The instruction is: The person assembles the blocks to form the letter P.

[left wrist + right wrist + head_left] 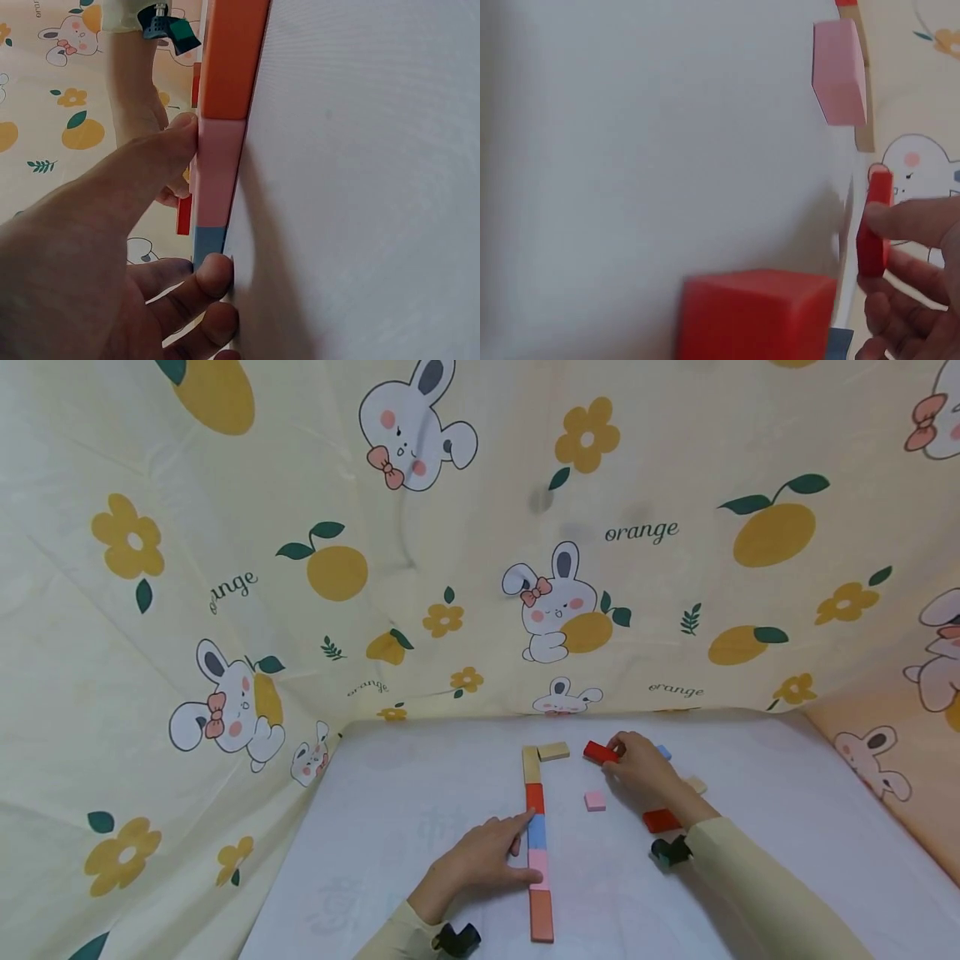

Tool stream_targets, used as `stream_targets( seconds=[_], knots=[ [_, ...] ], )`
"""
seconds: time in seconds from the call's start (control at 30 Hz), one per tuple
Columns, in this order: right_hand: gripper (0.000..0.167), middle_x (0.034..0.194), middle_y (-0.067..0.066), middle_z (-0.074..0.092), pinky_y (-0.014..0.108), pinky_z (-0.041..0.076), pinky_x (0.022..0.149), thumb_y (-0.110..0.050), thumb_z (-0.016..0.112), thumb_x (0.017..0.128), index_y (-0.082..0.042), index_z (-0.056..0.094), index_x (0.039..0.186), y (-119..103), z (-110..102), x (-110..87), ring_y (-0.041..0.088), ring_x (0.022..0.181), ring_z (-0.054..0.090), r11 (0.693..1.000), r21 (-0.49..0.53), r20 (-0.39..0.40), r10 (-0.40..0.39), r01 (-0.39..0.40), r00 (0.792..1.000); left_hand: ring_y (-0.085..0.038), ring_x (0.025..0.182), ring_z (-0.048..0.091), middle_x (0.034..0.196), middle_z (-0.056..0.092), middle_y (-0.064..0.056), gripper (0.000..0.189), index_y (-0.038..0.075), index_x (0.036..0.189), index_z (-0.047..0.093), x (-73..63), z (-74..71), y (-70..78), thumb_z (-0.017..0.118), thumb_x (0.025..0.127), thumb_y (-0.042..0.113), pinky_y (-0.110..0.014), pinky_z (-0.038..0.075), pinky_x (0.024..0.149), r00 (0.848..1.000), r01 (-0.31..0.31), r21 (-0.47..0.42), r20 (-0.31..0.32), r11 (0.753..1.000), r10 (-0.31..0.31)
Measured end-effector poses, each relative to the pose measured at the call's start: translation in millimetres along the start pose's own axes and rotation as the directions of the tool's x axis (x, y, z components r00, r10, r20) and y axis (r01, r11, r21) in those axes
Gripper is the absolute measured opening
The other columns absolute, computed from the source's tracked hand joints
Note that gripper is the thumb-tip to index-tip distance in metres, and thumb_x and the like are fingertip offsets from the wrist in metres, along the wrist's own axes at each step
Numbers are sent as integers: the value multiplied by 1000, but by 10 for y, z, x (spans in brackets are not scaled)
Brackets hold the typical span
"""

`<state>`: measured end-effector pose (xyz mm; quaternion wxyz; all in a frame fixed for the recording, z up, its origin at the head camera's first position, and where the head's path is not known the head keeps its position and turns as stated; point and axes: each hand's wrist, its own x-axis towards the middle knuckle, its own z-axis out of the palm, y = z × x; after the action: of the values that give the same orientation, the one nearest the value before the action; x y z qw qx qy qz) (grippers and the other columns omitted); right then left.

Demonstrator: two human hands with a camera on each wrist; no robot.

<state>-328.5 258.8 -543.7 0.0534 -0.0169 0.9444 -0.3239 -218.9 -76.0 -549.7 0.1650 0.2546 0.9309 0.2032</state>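
Observation:
A line of flat blocks runs away from me: an orange-brown block [542, 917], a pink block [538, 868], a blue block [537, 832], a red block [535, 797] and a beige block [532, 765]. My left hand [480, 857] rests along its left side, thumb at the pink block and extended index finger where red and blue meet. Another beige block [553, 751] turns right from the far end. To its right, my right hand [645, 770] pinches a red block [874, 225] between thumb and fingers, close over the white table.
A loose pink block [595, 801] lies right of the line. Around my right hand lie another red block [662, 821], a beige block [697, 785] and a partly hidden blue block [663, 752]. A patterned cloth [465, 552] stands behind the white table [390, 810].

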Motion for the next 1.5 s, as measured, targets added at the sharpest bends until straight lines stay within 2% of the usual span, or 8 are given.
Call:
stream_targets(
  seconds=[0.33,0.57,0.8,1.5],
  knots=[
    [37,117,12,64,43,54,90,-18,80,96,-6,67,129,-25,-12,263,29,104,58,997,-15,61,-72,73,996,-5,82,46,85,50,11,99,26,167,40,0,-7,-5,81,86,67,-26,36,66,1000,-8,9,-2,1000,8],
    [35,115,12,65,42,55,91,-17,82,96,-6,68,126,-36,5,358,29,104,58,997,-22,105,-71,74,992,-5,83,46,86,51,11,99,26,167,41,-4,-3,0,81,86,67,-26,37,66,1000,-2,10,-1,1000,2],
    [34,114,13,65,45,54,93,-15,80,96,-5,67,126,-9,29,394,30,104,58,994,-36,118,-99,104,988,-5,82,46,85,50,11,99,26,167,40,-6,-4,-1,81,86,68,-26,36,66,1000,-9,21,-5,1000,9],
    [33,117,14,63,47,54,94,-14,78,98,-5,67,128,-56,21,377,30,105,57,993,-28,136,-111,116,985,-5,81,46,86,52,11,98,28,167,41,13,7,-10,82,86,66,-26,36,65,1000,5,-3,2,1000,-5]
  ],
)
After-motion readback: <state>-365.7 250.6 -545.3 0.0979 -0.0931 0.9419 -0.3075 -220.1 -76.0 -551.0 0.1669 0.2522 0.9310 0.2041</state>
